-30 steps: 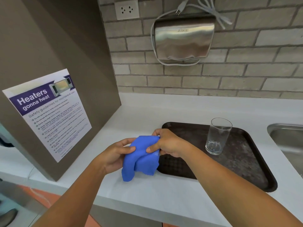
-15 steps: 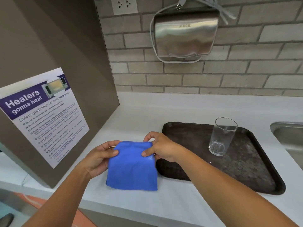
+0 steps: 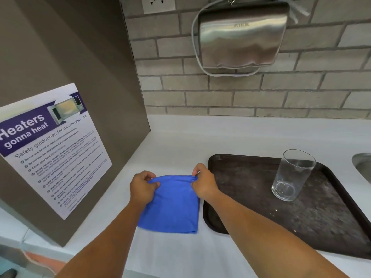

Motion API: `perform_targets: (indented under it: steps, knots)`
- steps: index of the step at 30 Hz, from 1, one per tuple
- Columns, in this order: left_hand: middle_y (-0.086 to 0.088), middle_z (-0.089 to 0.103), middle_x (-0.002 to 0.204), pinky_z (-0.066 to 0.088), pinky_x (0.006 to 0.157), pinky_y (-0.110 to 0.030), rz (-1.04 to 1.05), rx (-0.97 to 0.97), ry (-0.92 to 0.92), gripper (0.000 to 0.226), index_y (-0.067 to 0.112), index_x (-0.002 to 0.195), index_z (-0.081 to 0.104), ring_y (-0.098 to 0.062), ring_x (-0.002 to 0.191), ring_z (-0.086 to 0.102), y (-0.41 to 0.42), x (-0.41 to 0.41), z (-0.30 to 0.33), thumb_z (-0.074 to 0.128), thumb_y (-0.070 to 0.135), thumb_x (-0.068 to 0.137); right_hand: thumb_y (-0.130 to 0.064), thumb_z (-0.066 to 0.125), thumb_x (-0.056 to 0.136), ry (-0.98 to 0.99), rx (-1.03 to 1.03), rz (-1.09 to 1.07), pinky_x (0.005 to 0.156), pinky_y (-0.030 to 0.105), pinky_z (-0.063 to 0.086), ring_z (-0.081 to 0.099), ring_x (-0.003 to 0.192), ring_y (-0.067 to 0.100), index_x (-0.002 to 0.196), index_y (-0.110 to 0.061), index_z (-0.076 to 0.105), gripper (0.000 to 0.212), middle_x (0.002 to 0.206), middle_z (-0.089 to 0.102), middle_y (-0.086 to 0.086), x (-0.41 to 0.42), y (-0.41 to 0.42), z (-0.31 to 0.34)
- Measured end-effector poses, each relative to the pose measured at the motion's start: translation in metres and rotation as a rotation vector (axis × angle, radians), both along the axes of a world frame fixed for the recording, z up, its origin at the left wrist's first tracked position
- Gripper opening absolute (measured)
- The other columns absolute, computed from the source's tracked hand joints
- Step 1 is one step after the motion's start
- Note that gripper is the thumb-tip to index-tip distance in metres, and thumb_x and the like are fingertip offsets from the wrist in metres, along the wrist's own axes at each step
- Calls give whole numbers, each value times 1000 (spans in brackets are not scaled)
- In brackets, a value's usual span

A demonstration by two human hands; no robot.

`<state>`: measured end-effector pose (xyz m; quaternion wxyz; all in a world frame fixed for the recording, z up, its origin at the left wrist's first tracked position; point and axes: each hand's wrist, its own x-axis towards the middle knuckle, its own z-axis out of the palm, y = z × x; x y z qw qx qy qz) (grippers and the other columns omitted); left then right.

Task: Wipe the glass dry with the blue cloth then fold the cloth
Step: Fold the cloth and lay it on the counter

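Note:
The blue cloth [image 3: 172,207] lies spread on the white counter just left of the tray, folded into a rough square. My left hand [image 3: 143,187] pinches its far left corner. My right hand [image 3: 202,182] pinches the far right corner, close to the tray's left rim. The clear glass [image 3: 292,175] stands upright on the dark brown tray [image 3: 321,217], well to the right of both hands and touched by neither.
A grey cabinet side with a microwave safety poster [image 3: 50,149] rises at the left. A steel hand dryer [image 3: 241,35] hangs on the brick wall. A sink edge [image 3: 363,165] shows at the far right. The counter's front edge runs below my forearms.
The cloth went from a bunched wad held between both hands to a flat square laid on the counter. Both hands now grip its far corners, slightly farther apart.

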<state>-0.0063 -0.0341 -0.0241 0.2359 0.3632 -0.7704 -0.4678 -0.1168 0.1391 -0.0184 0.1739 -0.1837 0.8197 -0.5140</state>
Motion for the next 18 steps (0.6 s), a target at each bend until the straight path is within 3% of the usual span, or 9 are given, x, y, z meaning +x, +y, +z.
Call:
perform_targets:
  steps: [2,4,6,8,10,13,18]
  knots:
    - [-3,62,100,40,77,-26,-48,-224,-76,14,14,92,70,-21,90,58,0,-1,-6,73,6,81,15,42,81,82,85,40,58,31,40,44,68,17,98,-13,52,34,82,50,6,2,1,-4]
    - [1,66,104,37,79,-30,-115,-455,-207,11,20,96,75,-19,96,55,-1,1,-11,67,19,88,8,47,84,258,270,146,79,32,48,53,97,23,125,-13,52,46,116,55,10,5,2,-7]
    - [7,68,113,35,88,-37,-178,-568,-334,20,29,104,74,-23,115,52,-1,3,-13,57,31,94,-5,53,89,477,447,285,108,38,36,38,135,30,141,-15,46,53,150,40,11,10,3,-10]
    - [7,53,143,24,106,-46,-235,-593,-461,36,35,128,61,-23,140,32,1,4,-16,43,44,98,-23,50,95,605,546,419,120,44,15,20,149,28,145,-17,44,50,163,26,9,16,4,-9]
    - [8,24,162,6,116,-52,-315,-613,-577,56,33,149,33,-20,151,7,3,5,-20,30,56,98,-39,42,98,611,654,517,121,49,1,10,152,25,149,-18,37,55,166,17,9,20,5,-11]
    - [10,-1,165,-5,117,-57,-423,-595,-709,70,30,156,5,-18,151,-8,6,9,-27,19,64,96,-57,30,98,567,812,588,121,51,-9,-4,154,24,158,-18,12,74,168,1,9,25,8,-14]
    - [11,-14,164,-6,117,-59,-449,-569,-757,74,31,154,-10,-19,151,-11,7,12,-29,17,66,95,-64,22,96,551,919,609,119,50,-17,-16,153,22,157,-22,-8,80,168,-13,4,29,10,-14]
